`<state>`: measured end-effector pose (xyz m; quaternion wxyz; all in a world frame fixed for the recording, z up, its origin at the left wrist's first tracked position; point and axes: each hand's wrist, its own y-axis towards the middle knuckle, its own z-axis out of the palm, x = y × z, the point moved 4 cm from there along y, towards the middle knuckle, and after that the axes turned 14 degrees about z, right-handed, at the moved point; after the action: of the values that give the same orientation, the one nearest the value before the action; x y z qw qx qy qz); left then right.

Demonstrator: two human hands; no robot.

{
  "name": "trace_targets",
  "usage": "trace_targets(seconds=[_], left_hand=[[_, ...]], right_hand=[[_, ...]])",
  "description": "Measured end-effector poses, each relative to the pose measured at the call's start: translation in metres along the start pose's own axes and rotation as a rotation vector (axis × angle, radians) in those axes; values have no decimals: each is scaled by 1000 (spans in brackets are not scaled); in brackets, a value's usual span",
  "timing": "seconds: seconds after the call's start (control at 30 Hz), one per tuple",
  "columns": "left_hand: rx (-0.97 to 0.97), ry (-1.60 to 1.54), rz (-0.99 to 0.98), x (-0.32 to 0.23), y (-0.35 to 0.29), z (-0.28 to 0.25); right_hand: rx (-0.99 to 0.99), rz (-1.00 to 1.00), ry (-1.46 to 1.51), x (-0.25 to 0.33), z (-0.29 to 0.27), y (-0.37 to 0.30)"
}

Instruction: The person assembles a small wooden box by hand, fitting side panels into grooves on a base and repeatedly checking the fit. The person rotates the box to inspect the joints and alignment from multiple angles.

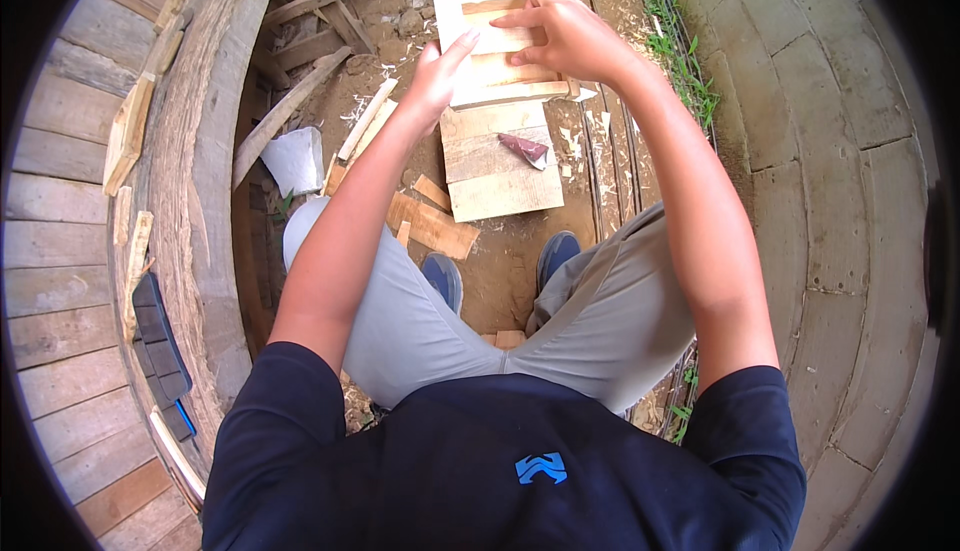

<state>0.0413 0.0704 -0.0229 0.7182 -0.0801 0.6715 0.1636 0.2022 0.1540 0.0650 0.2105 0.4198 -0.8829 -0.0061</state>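
A shallow, pale wooden box (482, 41) with raised edge strips is held out in front of me, above the far end of a wooden board surface (480, 196). My left hand (440, 76) grips the box's left side, thumb on its edge. Over the box's inside, my right hand (570, 39) has its thumb and fingers spread apart; whether the fingertips touch the wood I cannot tell. On the boards, nearer to me, lies a folded dark-red piece with a pale end (524, 150), like a scrap of sandpaper.
Wood offcuts (440, 229) and shavings lie on the dirt around the boards. A pale stone-like block (295, 160) sits at left. A thick timber beam (190, 201) with a dark phone-like device (160, 341) beside it runs along the left; a block wall (820, 171) borders the right.
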Motion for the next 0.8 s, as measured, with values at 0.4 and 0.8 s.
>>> trace_targets(seconds=[0.4, 0.8], left_hand=[[-14, -27, -9, -5, -4, 3], [-20, -113, -1, 13, 2, -1]], right_hand=[[-13, 46, 57, 2, -5, 1], [-81, 13, 133, -4, -2, 3]])
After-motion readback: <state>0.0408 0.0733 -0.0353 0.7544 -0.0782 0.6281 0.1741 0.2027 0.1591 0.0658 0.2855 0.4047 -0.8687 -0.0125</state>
